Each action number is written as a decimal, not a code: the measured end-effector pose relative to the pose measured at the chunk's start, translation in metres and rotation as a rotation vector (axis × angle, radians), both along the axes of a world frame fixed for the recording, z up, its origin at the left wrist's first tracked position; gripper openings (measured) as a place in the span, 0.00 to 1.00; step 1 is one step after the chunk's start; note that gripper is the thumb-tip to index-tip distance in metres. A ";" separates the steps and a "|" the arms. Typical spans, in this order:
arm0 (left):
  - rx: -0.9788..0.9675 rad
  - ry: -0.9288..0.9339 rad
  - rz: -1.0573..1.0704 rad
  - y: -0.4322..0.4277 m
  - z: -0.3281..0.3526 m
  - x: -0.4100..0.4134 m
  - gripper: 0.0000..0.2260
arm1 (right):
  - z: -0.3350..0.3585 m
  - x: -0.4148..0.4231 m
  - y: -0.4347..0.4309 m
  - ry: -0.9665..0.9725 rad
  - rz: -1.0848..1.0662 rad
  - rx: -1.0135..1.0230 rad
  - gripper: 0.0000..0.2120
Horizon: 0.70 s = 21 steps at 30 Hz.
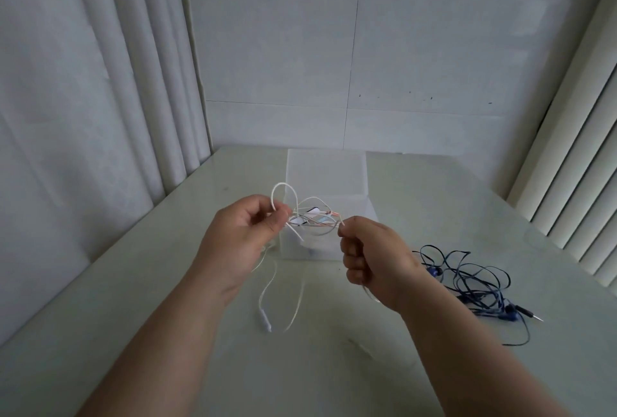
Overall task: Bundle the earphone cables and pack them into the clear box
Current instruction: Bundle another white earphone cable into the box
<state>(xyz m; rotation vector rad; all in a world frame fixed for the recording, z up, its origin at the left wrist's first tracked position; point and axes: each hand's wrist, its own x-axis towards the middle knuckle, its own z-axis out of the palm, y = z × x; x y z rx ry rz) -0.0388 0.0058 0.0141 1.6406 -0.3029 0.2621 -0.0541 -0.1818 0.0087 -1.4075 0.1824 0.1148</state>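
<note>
A white earphone cable (282, 189) is held up in front of the clear box (327, 179), which stands at the table's middle back. My left hand (240, 233) pinches a loop of the cable between thumb and fingers. My right hand (370, 256) pinches the cable's other stretch, with the remaining fingers curled. Loose white strands and an inline remote (263, 316) hang down onto the table between my forearms. Inside the box lies a bundle of pale and orange-tinted cables (320, 219), seen through the front wall.
A tangled dark blue earphone cable (474, 283) with its jack plug (531, 315) lies on the pale table (133, 299) to the right. White curtains hang on the left, vertical slats on the right, a tiled wall behind.
</note>
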 end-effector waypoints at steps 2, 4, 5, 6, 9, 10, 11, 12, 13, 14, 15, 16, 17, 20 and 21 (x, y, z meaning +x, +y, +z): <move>-0.056 0.004 0.003 0.001 -0.001 0.002 0.04 | -0.001 0.000 0.003 0.012 0.015 -0.012 0.07; -0.125 0.015 -0.035 0.001 -0.001 0.004 0.02 | -0.004 0.000 0.006 -0.001 0.027 -0.090 0.07; -0.150 0.015 -0.051 0.000 -0.001 0.003 0.02 | -0.005 0.000 0.009 -0.011 0.035 -0.124 0.07; -0.176 0.016 -0.063 0.000 -0.001 0.003 0.03 | -0.006 -0.001 0.011 -0.017 0.050 -0.141 0.07; -0.243 0.021 -0.084 -0.001 0.000 0.003 0.05 | -0.006 -0.003 0.020 -0.011 0.154 -0.130 0.06; -0.244 0.016 -0.084 -0.001 0.000 0.003 0.04 | -0.005 -0.004 0.021 0.011 0.205 -0.097 0.09; -0.239 0.008 -0.076 0.000 0.000 0.004 0.03 | -0.003 -0.006 0.021 0.036 0.259 -0.060 0.12; -0.233 -0.002 -0.063 0.000 -0.001 0.004 0.02 | -0.002 -0.006 0.020 0.045 0.308 -0.041 0.14; -0.234 -0.014 -0.041 0.000 -0.001 0.005 0.04 | -0.001 -0.007 0.018 0.034 0.345 -0.046 0.14; -0.251 -0.018 -0.014 0.000 -0.001 0.007 0.08 | 0.001 -0.008 0.016 0.010 0.363 -0.065 0.12; -0.295 -0.009 0.007 0.000 -0.001 0.008 0.11 | 0.002 -0.008 0.013 -0.021 0.358 -0.083 0.09; -0.362 0.015 0.012 0.000 0.000 0.008 0.13 | 0.003 -0.008 0.010 -0.058 0.339 -0.099 0.07; -0.440 0.045 0.005 0.000 0.001 0.009 0.13 | 0.003 -0.007 0.006 -0.099 0.310 -0.120 0.06; -0.652 0.107 -0.006 0.006 0.002 0.012 0.13 | 0.007 -0.003 -0.005 -0.182 0.228 -0.182 0.06; -0.715 0.125 0.002 0.009 0.001 0.014 0.13 | 0.008 -0.003 -0.010 -0.197 0.220 -0.198 0.06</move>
